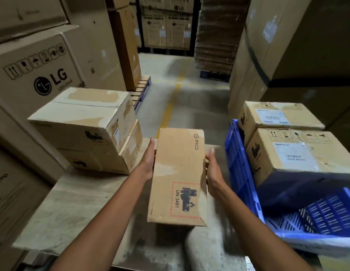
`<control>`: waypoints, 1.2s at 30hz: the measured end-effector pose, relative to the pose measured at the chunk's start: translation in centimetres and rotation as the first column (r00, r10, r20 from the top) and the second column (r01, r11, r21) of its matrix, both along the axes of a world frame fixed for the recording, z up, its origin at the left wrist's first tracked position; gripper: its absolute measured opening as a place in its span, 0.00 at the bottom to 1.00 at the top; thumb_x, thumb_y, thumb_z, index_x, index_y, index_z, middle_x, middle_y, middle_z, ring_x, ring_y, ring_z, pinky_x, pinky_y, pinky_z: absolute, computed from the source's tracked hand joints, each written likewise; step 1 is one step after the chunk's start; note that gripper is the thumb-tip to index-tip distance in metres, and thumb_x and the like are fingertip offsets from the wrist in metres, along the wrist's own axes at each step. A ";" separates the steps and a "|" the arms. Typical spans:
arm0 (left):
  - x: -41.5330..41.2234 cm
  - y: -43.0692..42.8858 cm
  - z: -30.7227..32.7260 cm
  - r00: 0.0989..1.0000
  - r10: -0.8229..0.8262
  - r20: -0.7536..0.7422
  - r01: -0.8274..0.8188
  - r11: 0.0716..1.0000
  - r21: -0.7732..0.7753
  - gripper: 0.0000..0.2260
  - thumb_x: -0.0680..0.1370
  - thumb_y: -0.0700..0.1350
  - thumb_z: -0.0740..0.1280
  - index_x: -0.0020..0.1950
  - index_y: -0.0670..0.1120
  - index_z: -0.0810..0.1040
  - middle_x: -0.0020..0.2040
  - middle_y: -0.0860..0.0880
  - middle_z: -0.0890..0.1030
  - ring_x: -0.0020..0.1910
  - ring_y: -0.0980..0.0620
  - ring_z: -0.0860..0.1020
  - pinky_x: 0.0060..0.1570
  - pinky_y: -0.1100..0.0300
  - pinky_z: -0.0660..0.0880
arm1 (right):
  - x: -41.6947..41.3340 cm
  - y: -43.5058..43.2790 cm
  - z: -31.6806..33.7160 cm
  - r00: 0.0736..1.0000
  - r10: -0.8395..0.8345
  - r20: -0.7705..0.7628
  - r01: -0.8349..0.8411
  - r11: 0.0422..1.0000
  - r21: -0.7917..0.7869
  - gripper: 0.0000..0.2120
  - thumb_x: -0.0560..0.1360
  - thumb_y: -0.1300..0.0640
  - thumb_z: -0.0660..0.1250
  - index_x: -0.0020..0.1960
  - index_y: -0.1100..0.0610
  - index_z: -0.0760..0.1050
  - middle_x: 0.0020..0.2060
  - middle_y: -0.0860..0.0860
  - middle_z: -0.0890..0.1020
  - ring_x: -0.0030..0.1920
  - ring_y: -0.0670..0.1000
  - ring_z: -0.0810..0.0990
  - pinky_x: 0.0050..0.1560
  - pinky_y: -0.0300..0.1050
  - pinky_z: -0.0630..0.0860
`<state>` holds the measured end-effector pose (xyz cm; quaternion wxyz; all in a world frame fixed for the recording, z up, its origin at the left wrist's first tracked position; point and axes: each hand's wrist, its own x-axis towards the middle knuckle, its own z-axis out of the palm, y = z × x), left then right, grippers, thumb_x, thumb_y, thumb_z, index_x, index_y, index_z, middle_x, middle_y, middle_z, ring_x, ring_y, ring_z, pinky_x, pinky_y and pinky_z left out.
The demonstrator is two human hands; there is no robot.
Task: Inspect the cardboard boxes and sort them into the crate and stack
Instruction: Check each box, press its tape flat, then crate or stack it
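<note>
a pale surface [72, 202] carries a blue crate [240, 173] on the right, with two taped boxes [299, 153] sitting in it, and a stack [82, 122] of two boxes on the left. between them, above the surface, a long box [180, 173] marked pico is pressed between the left grip [148, 161] and right grip [214, 169], both with fingers straight, flat against its long sides

Two slim forearms [111, 202] show, both bare from the wrist back to where the picture's lower edge cuts them off. The left grip [149, 160] and the right grip [213, 170] are bare too, with long fingers and narrow wrists. Motion blur softens the right forearm and its fingertips.
</note>
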<state>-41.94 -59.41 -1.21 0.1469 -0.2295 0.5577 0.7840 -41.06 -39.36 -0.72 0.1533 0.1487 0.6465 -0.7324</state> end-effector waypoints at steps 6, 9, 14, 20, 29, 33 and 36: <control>1.1 -1.0 3.0 0.970 0.129 -0.206 -0.132 0.991 -0.001 0.36 0.77 0.73 0.48 0.62 0.49 0.82 0.60 0.39 0.82 0.62 0.39 0.79 0.65 0.38 0.72 | -0.9 0.4 2.0 0.989 -0.043 -0.142 0.041 0.999 -0.015 0.30 0.83 0.37 0.46 0.51 0.57 0.78 0.41 0.52 0.85 0.42 0.51 0.83 0.44 0.46 0.78; 2.5 -0.2 3.9 0.966 0.109 -0.233 -0.098 0.994 0.058 0.32 0.80 0.69 0.48 0.63 0.50 0.81 0.59 0.40 0.83 0.60 0.41 0.81 0.61 0.44 0.76 | -0.3 0.1 0.9 0.989 -0.032 -0.145 0.028 0.999 -0.028 0.31 0.82 0.36 0.47 0.56 0.58 0.78 0.49 0.55 0.85 0.50 0.53 0.83 0.49 0.48 0.78; 5.1 0.7 1.5 0.970 0.078 -0.230 -0.070 0.997 0.044 0.26 0.83 0.63 0.49 0.62 0.51 0.80 0.57 0.43 0.84 0.57 0.45 0.82 0.50 0.53 0.81 | 1.7 -0.3 -1.9 0.998 -0.049 -0.033 0.047 0.997 -0.064 0.38 0.74 0.27 0.52 0.60 0.59 0.77 0.52 0.56 0.86 0.57 0.58 0.83 0.58 0.56 0.79; 7.0 -0.1 0.8 0.944 0.184 -0.274 -0.204 0.978 -0.045 0.15 0.84 0.53 0.56 0.60 0.50 0.81 0.54 0.48 0.85 0.58 0.47 0.82 0.52 0.55 0.79 | 3.2 0.1 -1.6 0.984 0.005 -0.179 0.018 0.992 0.124 0.13 0.83 0.46 0.58 0.56 0.55 0.74 0.53 0.52 0.81 0.54 0.50 0.80 0.49 0.44 0.76; 6.9 0.8 0.4 0.662 -0.500 -0.557 -0.426 0.361 -0.830 0.17 0.78 0.49 0.63 0.63 0.43 0.82 0.65 0.49 0.79 0.69 0.54 0.73 0.70 0.59 0.68 | 3.5 -0.8 0.4 0.533 0.657 -0.532 0.205 0.510 0.835 0.17 0.78 0.49 0.64 0.62 0.56 0.79 0.67 0.55 0.77 0.68 0.54 0.74 0.69 0.52 0.71; 7.0 1.2 -0.7 0.701 -0.536 -0.471 -0.430 0.209 -0.878 0.20 0.80 0.52 0.60 0.65 0.43 0.80 0.65 0.47 0.80 0.68 0.52 0.74 0.69 0.57 0.68 | 3.8 -1.3 -0.6 0.559 0.733 -0.386 0.198 0.334 0.921 0.24 0.80 0.44 0.53 0.68 0.55 0.76 0.70 0.56 0.75 0.73 0.56 0.70 0.75 0.55 0.62; 6.5 1.4 -0.3 0.715 -0.558 -0.422 -0.414 0.149 -0.898 0.19 0.79 0.51 0.60 0.62 0.43 0.82 0.62 0.47 0.82 0.64 0.50 0.77 0.66 0.57 0.71 | 3.6 -1.2 -0.1 0.558 0.741 -0.374 0.216 0.305 0.927 0.23 0.79 0.45 0.54 0.64 0.54 0.78 0.67 0.55 0.78 0.69 0.56 0.75 0.72 0.53 0.66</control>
